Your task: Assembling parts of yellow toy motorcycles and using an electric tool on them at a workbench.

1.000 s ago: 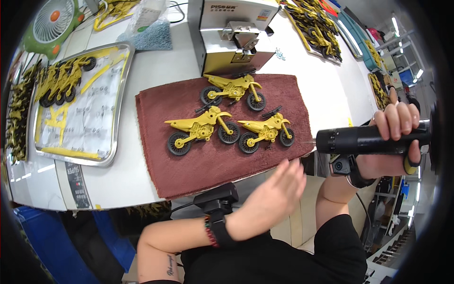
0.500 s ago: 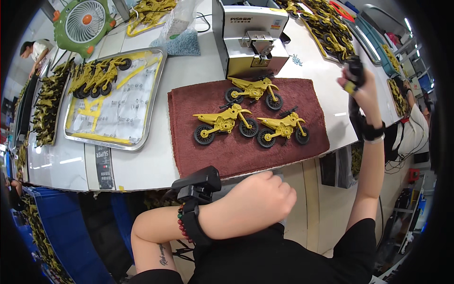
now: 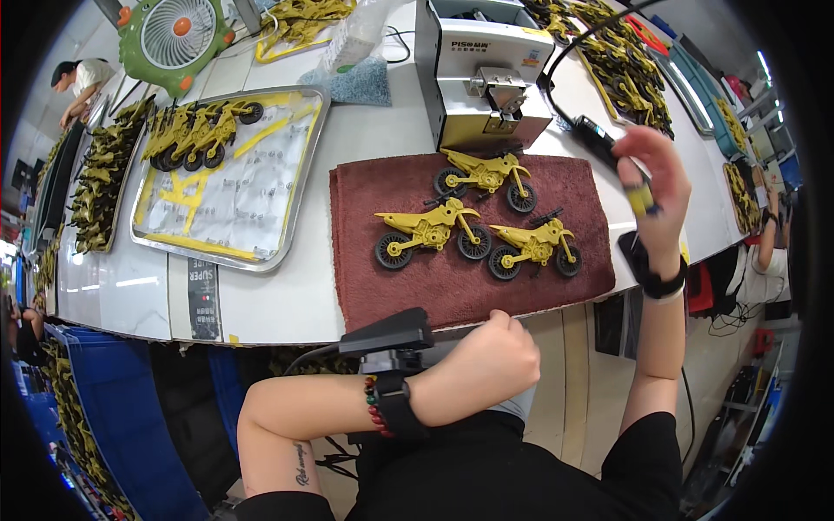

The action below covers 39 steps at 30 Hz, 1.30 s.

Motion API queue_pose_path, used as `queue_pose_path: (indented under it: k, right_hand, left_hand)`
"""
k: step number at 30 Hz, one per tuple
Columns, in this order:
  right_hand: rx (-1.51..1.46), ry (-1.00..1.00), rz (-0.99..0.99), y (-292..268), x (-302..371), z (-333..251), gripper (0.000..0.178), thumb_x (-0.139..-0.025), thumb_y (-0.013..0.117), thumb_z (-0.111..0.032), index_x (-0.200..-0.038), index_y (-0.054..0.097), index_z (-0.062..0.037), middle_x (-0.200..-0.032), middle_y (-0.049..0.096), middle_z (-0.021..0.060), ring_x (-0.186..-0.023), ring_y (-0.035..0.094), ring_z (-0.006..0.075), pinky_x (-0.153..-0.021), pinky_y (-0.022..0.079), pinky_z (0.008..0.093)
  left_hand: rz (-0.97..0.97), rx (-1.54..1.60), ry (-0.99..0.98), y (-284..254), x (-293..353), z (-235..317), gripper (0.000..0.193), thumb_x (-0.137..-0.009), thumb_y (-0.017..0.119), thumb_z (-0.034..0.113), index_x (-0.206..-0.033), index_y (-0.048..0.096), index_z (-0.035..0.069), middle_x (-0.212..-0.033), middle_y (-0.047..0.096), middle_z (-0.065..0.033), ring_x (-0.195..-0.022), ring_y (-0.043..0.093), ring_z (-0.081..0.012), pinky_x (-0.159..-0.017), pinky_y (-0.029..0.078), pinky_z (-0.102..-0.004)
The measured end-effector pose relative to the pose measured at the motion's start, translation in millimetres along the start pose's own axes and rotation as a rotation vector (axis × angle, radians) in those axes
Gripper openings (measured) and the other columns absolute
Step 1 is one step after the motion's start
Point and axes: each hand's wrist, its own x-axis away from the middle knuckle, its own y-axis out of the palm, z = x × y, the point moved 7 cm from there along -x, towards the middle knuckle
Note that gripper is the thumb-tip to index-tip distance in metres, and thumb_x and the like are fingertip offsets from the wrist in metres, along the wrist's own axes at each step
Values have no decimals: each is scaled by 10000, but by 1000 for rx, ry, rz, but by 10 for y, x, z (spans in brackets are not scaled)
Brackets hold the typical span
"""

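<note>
Three yellow toy motorbikes with black wheels lie on a brown cloth: the far motorbike [image 3: 486,171], the left motorbike [image 3: 428,226] and the right motorbike [image 3: 536,243]. My right hand [image 3: 665,178] is raised past the right edge of the cloth [image 3: 382,300], its fingers curled round a slim black corded electric screwdriver [image 3: 597,139]. A yellow band shows low on this tool, and its cord runs up and away. Near my body, before the front table edge, my left hand [image 3: 486,360] is closed in a fist. Whatever it may hold is hidden.
Behind the cloth stands a white and black screw-feeding machine [image 3: 486,61]. A metal tray [image 3: 291,195] with several toy motorbikes is at the left, near a green fan [image 3: 178,39] and a bag of small blue-grey screws [image 3: 360,82]. More yellow motorbikes [image 3: 621,78] crowd the far right.
My right hand has come nearer and leftward over the table with the screwdriver, whose corded end now tilts toward the machine. My left fist stays closed. The whole view has shifted slightly.
</note>
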Motion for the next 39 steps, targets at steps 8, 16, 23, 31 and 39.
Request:
queue_pose_path:
  k: [8,16,23,31,39]
  right_hand:
    - [-477,330,-1389,1623,741,-935,562,-763,696,-379,-1088,525,47,-807,626,143,-729,622,201,-668,479,294]
    - [-358,-705,-944,1442,833,-1774,234,-756,632,-218,-911,578,-50,-646,522,37,-580,558,226,-524,449,291]
    - [-232,-726,-616,1104,701,-1863,377,-790,628,-291,-1058,586,-29,-990,593,85,-849,583,213,-757,471,333]
    - [643,160,-35,-367,-35,364,588,-703,748,-327,-1154,528,-21,-974,622,177,-907,600,284,-774,462,350]
    - [847,205,-331,-305,-200,1427,693,-658,750,-368,-1156,490,38,-1088,514,221,-1033,499,336,-870,417,378]
  left_hand:
    - [-84,-65,96,258,-133,271,146,-677,615,195,-637,601,55,-599,558,-48,-610,586,-190,-550,440,-349]
    - [-1,197,-93,-107,423,-206,117,-703,629,184,-707,610,68,-671,580,-52,-635,580,-198,-568,442,-347]
    - [116,488,-110,-388,526,-372,105,-729,643,173,-777,618,82,-743,601,-55,-660,575,-206,-586,443,-346]
    - [160,56,-424,-629,708,-1382,237,-696,696,212,-856,603,65,-763,569,-67,-715,541,-260,-644,415,-377]
    - [84,206,-347,-301,397,-1658,448,-641,738,318,-919,547,25,-806,571,-106,-752,542,-261,-679,435,-352]
